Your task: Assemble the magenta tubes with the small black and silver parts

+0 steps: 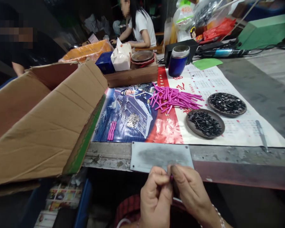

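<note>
My left hand (155, 196) and my right hand (191, 193) are together below the table's front edge, fingers pinched against each other on a small pink piece (171, 177) that barely shows between them. On the table lie a heap of pink tubes (174, 98), three pink tubes side by side (111, 130), a small pile of silvery metal bits (133, 120), and two round dishes of small black parts (205, 123) (226, 104). A grey metal plate (160, 155) sits at the table edge just above my hands.
A large open cardboard box (45, 120) stands at the left. A blue cup (178, 60), a wooden tray (133, 76) with a white bag, and a thin metal tool (261, 131) are on the table. A person in white sits behind; another stands far left.
</note>
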A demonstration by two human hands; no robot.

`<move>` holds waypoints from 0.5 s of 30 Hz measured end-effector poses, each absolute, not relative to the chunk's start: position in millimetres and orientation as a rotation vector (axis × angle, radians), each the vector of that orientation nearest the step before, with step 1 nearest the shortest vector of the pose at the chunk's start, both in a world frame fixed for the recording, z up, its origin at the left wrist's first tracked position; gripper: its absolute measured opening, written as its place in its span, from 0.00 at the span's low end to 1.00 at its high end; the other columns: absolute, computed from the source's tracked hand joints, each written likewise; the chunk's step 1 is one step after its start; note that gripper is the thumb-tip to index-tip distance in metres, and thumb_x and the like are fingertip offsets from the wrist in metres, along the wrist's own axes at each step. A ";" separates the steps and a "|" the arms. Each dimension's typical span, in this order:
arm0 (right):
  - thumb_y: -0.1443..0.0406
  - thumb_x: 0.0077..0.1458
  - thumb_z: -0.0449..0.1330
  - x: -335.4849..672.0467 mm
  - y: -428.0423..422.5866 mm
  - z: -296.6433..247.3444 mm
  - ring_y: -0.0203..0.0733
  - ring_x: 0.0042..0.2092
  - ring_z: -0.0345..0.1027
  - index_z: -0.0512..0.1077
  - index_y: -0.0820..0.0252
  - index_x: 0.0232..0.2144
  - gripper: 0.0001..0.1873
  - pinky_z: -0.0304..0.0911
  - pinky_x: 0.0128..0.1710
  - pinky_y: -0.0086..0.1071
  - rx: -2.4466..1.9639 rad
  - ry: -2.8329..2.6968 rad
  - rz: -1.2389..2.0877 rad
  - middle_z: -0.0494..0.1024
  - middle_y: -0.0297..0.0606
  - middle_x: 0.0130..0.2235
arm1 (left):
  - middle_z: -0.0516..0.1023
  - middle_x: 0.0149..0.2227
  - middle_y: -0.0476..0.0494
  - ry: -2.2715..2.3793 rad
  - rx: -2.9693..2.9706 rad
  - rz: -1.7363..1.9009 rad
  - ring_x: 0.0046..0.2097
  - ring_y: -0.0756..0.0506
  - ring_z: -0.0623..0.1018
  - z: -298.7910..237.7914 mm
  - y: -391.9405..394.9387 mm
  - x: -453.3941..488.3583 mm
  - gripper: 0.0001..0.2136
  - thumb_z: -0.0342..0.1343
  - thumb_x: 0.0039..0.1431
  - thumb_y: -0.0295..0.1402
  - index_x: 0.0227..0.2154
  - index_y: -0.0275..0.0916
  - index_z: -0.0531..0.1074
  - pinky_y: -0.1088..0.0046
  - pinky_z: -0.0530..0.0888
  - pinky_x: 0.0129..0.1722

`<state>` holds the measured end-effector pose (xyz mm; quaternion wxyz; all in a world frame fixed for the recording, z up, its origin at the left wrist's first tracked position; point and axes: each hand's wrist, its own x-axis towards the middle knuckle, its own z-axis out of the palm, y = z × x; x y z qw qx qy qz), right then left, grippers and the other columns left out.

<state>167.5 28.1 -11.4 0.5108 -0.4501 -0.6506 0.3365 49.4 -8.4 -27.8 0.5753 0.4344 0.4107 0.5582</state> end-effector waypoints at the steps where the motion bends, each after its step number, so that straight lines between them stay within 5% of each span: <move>1: 0.64 0.74 0.44 167.4 27.3 -12.4 0.29 0.20 0.55 0.56 0.57 0.22 0.23 0.51 0.19 0.24 -1.067 -1.562 0.863 0.59 0.27 0.20 | 0.69 0.36 0.48 0.963 1.012 1.301 0.34 0.51 0.70 -27.1 -8.1 48.9 0.05 0.54 0.69 0.27 0.37 0.41 0.74 0.78 0.71 0.35; 10: 0.67 0.68 0.53 161.2 15.5 -20.0 0.34 0.30 0.65 0.64 0.57 0.32 0.10 0.62 0.30 0.26 -1.098 -1.530 0.835 0.67 0.32 0.31 | 0.70 0.37 0.51 0.996 1.008 1.312 0.39 0.52 0.72 -19.9 -5.4 44.3 0.05 0.55 0.69 0.29 0.38 0.45 0.75 0.81 0.71 0.43; 15: 0.63 0.72 0.47 166.6 23.2 -20.9 0.32 0.22 0.54 0.59 0.58 0.22 0.23 0.50 0.22 0.28 -1.057 -1.552 0.902 0.58 0.28 0.21 | 0.69 0.36 0.50 0.983 0.966 1.281 0.37 0.51 0.71 -19.8 -7.8 49.7 0.05 0.55 0.69 0.30 0.37 0.42 0.75 0.80 0.72 0.40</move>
